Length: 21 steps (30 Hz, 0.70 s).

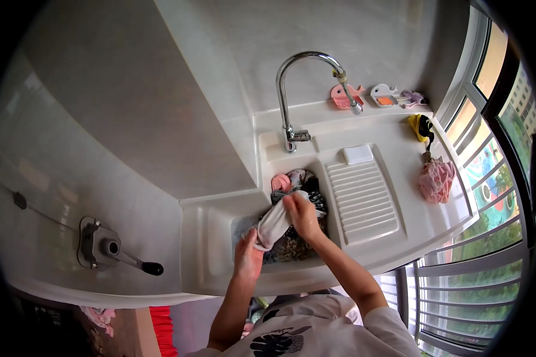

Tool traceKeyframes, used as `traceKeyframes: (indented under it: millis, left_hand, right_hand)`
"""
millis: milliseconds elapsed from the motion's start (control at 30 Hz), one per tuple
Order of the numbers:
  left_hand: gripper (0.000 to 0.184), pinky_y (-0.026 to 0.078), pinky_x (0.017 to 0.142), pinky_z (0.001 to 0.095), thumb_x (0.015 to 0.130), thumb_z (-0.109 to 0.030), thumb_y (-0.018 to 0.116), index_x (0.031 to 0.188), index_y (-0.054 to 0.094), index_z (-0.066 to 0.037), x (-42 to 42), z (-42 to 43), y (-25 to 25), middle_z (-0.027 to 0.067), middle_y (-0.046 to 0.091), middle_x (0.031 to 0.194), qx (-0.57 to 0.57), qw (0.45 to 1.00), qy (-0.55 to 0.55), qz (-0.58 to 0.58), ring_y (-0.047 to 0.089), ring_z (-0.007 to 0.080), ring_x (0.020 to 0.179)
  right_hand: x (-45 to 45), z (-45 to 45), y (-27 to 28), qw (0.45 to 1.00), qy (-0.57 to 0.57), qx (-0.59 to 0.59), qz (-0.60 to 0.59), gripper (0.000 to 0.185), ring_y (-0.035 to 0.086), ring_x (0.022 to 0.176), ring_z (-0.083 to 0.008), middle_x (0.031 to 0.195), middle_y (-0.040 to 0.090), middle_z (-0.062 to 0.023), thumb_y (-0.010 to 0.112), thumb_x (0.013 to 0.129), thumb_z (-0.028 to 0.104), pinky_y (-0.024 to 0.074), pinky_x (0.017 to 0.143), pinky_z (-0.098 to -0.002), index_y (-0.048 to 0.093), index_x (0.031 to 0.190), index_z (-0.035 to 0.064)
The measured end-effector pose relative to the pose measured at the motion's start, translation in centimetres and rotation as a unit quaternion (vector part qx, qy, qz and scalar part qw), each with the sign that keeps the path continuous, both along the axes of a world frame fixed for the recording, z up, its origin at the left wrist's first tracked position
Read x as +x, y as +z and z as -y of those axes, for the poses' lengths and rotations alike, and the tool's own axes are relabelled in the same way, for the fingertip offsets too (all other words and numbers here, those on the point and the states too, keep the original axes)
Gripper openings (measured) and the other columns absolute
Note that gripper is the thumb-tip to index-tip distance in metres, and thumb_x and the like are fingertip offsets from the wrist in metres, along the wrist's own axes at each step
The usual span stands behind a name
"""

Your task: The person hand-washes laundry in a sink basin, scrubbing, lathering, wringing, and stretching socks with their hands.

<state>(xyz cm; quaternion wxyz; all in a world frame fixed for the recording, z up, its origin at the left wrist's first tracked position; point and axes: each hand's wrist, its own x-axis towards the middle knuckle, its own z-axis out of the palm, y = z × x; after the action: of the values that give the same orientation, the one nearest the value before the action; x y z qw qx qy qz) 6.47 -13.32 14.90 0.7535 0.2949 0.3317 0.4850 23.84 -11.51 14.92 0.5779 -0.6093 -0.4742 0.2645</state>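
Note:
A wet-looking white cloth [274, 226], perhaps a small garment, is stretched between my hands above the sink basin [221, 235]. My right hand [302, 215] is closed around its upper end. At the lower left end, my left hand [248, 257] grips the cloth's edge between thumb and fingers. Beneath it, a heap of dark patterned clothes [295, 247] lies in the basin in water. A pink piece of clothing [281, 183] shows at the back of the heap. Part of the heap is hidden by my hands and the cloth.
A chrome faucet [283, 89] arches over the sink. Right of the basin is a ribbed washboard [363, 202] with a white soap bar [358, 154]. A pink mesh puff [437, 181] lies farther right. Whale-shaped soap dishes [345, 97] stand on the back ledge. A lever handle [143, 265] sticks out at left.

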Motion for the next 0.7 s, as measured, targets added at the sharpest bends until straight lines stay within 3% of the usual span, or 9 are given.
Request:
traceKeyframes:
  millis: [167, 200, 300, 367, 400, 533, 633, 667, 700]
  left_hand:
    - [0.033, 0.045, 0.088, 0.0299, 0.094, -0.028, 0.051, 0.117, 0.053, -0.005, 0.7, -1.0, -2.3, 0.0038, 0.058, 0.108, -0.006, 1.0, 0.027, 0.003, 0.056, 0.0141, 0.101]
    - [0.033, 0.046, 0.084, 0.0277, 0.095, -0.032, 0.047, 0.116, 0.054, -0.008, 0.4, -1.5, -4.7, 0.0016, 0.058, 0.104, 0.071, 0.971, -0.111, 0.199, 0.057, 0.012, 0.098]
    - [0.038, 0.046, 0.08, 0.0259, 0.097, -0.042, 0.035, 0.117, 0.054, -0.014, 0.2, -2.6, -5.0, -0.0021, 0.057, 0.098, 0.017, 0.846, -0.345, 0.406, 0.056, 0.0096, 0.092]
    - [0.039, 0.046, 0.084, 0.0305, 0.097, -0.042, 0.034, 0.118, 0.052, -0.014, 2.2, -0.4, -3.4, -0.0006, 0.057, 0.103, -0.081, 0.977, -0.068, 0.185, 0.056, 0.0131, 0.097]
    - [0.039, 0.045, 0.087, 0.034, 0.097, -0.041, 0.034, 0.12, 0.051, -0.014, 3.4, 0.3, 0.5, 0.0008, 0.056, 0.109, -0.166, 0.983, -0.036, 0.07, 0.056, 0.0161, 0.102]
    - [0.036, 0.044, 0.09, 0.0354, 0.097, -0.038, 0.034, 0.119, 0.051, -0.015, 1.7, -0.5, -5.3, 0.0022, 0.056, 0.112, -0.193, 0.978, -0.043, 0.072, 0.055, 0.0161, 0.104]
    - [0.035, 0.045, 0.087, 0.0346, 0.097, -0.039, 0.035, 0.117, 0.052, -0.017, -0.6, -1.6, -11.5, 0.0014, 0.056, 0.109, 0.089, 0.961, -0.2, 0.171, 0.056, 0.0156, 0.102]
    - [0.037, 0.045, 0.087, 0.0356, 0.095, -0.041, 0.037, 0.118, 0.052, -0.016, 1.0, -1.0, -10.1, 0.0011, 0.056, 0.107, 0.02, 0.946, -0.186, 0.265, 0.056, 0.0155, 0.1]
    - [0.034, 0.046, 0.083, 0.0335, 0.096, -0.041, 0.037, 0.115, 0.053, -0.017, 2.0, -0.3, -6.1, 0.0006, 0.056, 0.104, -0.084, 0.976, -0.125, 0.159, 0.057, 0.0159, 0.096]
  right_hand:
    - [-4.7, 3.2, 3.2, 0.986, 0.043, 0.135, 0.089, 0.016, 0.057, 0.055, -0.0328, 0.062, 0.055, -0.0164, 0.062, 0.084, 0.019, 0.0452, 0.05, -0.0386, 0.055, 0.083, 0.0049]
    - [-6.4, 4.6, 3.3, 0.964, 0.112, 0.154, 0.186, 0.016, 0.059, 0.056, -0.0288, 0.063, 0.056, -0.0132, 0.064, 0.082, 0.02, 0.0459, 0.05, -0.0384, 0.055, 0.083, 0.0074]
    - [-7.8, 5.3, 3.6, 0.91, 0.109, 0.232, 0.325, 0.024, 0.058, 0.051, -0.0236, 0.056, 0.054, -0.0072, 0.065, 0.079, 0.026, 0.0451, 0.045, -0.0358, 0.05, 0.072, 0.0085]
    - [-5.8, 2.9, 2.8, 0.931, 0.033, 0.175, 0.319, 0.029, 0.057, 0.05, -0.0242, 0.055, 0.054, -0.0072, 0.066, 0.078, 0.027, 0.0443, 0.042, -0.0361, 0.047, 0.066, 0.0082]
    - [-4.5, 2.2, 3.0, 0.938, 0.0, 0.118, 0.327, 0.029, 0.057, 0.05, -0.0251, 0.055, 0.054, -0.0082, 0.066, 0.077, 0.026, 0.0442, 0.042, -0.0362, 0.048, 0.065, 0.0075]
    - [-5.7, 4.0, 2.6, 0.935, 0.068, 0.158, 0.31, 0.029, 0.058, 0.052, -0.0256, 0.057, 0.053, -0.0081, 0.066, 0.076, 0.026, 0.0457, 0.045, -0.0361, 0.047, 0.064, 0.0079]
    - [-6.6, 5.4, 2.0, 0.902, 0.172, 0.255, 0.303, 0.023, 0.058, 0.054, -0.0253, 0.06, 0.054, -0.0076, 0.066, 0.074, 0.025, 0.0461, 0.047, -0.0374, 0.052, 0.064, 0.0091]
    - [-5.7, 4.7, 1.8, 0.914, 0.153, 0.222, 0.303, 0.019, 0.058, 0.055, -0.0266, 0.062, 0.056, -0.0085, 0.068, 0.071, 0.022, 0.0465, 0.048, -0.0372, 0.055, 0.066, 0.0081]
    - [-4.5, 3.5, 1.5, 0.924, 0.136, 0.188, 0.303, 0.016, 0.058, 0.056, -0.0279, 0.064, 0.058, -0.0094, 0.069, 0.068, 0.019, 0.0469, 0.048, -0.037, 0.058, 0.067, 0.0072]
